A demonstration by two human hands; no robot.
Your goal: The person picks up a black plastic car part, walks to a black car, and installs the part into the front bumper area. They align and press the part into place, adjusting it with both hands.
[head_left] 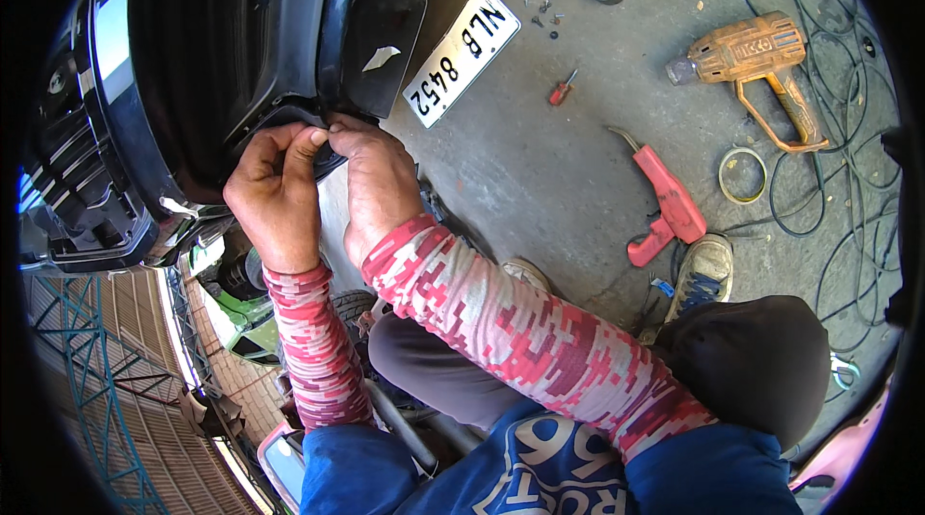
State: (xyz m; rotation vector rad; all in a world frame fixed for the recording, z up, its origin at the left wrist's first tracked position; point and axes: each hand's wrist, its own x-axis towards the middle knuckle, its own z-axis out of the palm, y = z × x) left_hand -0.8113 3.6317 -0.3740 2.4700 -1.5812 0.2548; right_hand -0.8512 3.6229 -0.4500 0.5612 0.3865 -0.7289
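Red-and-white pixel-camouflage sleeves, blue printed shirt, dark trousers, laced shoes

The floor is grey — teal trusses cross a ribbed brownish roof.

The bumper looks like glossy plastic.

Bent left fingers beside right hand
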